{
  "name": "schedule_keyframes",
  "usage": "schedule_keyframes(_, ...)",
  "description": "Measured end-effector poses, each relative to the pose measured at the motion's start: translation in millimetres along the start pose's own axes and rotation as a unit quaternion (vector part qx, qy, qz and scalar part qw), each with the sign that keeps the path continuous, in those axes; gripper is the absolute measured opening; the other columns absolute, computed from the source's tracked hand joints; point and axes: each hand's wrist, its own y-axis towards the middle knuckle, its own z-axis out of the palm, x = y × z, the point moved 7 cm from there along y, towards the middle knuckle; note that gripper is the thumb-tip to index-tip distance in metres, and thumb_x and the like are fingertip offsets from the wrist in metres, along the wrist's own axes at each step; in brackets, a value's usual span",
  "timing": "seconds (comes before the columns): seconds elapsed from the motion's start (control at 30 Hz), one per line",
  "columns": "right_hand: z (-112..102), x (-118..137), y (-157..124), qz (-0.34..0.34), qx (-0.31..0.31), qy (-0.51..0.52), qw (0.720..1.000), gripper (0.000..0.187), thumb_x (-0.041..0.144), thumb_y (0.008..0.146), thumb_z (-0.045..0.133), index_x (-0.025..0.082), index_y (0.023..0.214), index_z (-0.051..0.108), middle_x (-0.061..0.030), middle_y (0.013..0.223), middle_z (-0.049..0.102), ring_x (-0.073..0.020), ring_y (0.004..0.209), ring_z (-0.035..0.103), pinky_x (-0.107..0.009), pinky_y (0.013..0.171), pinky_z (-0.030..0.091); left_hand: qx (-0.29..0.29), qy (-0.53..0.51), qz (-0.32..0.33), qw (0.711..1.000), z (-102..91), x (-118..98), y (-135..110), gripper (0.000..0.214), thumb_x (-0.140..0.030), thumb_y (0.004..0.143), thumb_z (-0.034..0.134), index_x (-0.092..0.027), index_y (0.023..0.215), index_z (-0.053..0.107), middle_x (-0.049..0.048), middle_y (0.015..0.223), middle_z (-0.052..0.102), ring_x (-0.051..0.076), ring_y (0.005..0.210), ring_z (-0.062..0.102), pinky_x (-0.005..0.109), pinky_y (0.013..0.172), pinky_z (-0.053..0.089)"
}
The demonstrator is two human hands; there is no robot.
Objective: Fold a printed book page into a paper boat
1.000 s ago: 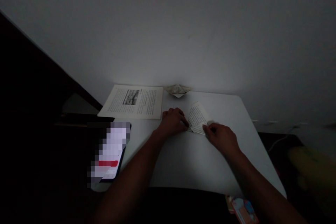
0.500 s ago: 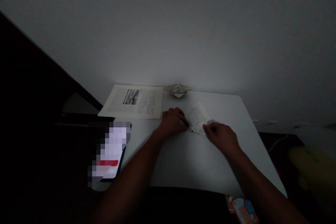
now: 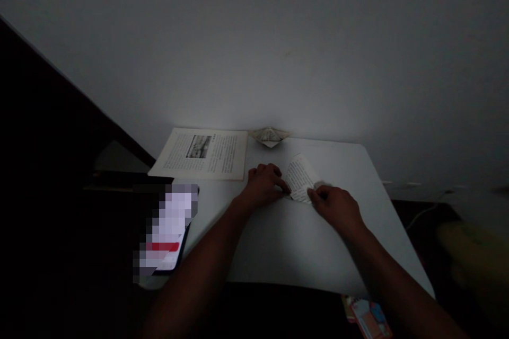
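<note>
A folded piece of printed paper [image 3: 300, 177] lies on the white table [image 3: 290, 243] between my hands. My left hand [image 3: 264, 185] rests curled on the table with its fingertips pressed on the paper's left edge. My right hand [image 3: 336, 206] is closed in a pinch on the paper's near right corner. A printed page with a photo [image 3: 202, 153] lies flat at the back left. A small folded paper boat [image 3: 269, 136] sits against the wall behind my hands.
A lit phone screen [image 3: 167, 228] stands at the table's left edge beside dark furniture. The wall rises right behind the table. A colourful packet [image 3: 368, 318] shows below the front right edge. A yellowish blurred object [image 3: 473, 254] sits at far right.
My left hand has slid slightly to the right along the paper's edge. My right hand and the paper have stayed nearly still.
</note>
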Motion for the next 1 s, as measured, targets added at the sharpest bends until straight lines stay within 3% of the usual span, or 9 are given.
schedule_keyframes(0.87,-1.2,0.5,-1.4,0.004,0.005,-0.001,1.0,0.04,0.051,0.086,0.04,0.023,0.074,0.066,-0.0047,0.075,0.069,-0.0215,0.071,0.062,-0.028,0.055,0.033,0.036,0.03,0.008,0.999,3.3,-3.3,0.9,0.022,-0.044,0.082,0.056,-0.045,0.102,0.066,-0.0001,0.123,0.046,0.025,0.117,0.036,0.045,0.1,0.023)
schedule_keyframes(0.93,-4.8,1.9,-3.3,-0.002,-0.018,0.007,1.0,0.036,0.049,0.086,0.041,0.023,0.083,0.066,-0.0038,0.077,0.069,-0.0202,0.07,0.061,-0.028,0.057,0.034,0.041,0.034,0.006,0.999,2.7,-3.5,2.6,0.023,-0.042,0.081,0.058,-0.045,0.101,0.066,0.0002,0.122,0.046,0.025,0.116,0.037,0.046,0.099,0.024)
schedule_keyframes(1.0,-14.5,8.3,-8.4,-0.032,-0.082,0.001,0.996,0.034,0.046,0.086,0.044,0.02,0.097,0.063,-0.0055,0.085,0.068,-0.0209,0.076,0.059,-0.029,0.063,0.036,0.043,0.034,0.004,0.998,1.9,-3.7,4.1,0.023,-0.039,0.079,0.06,-0.045,0.1,0.067,0.0004,0.12,0.047,0.025,0.114,0.038,0.046,0.098,0.025)
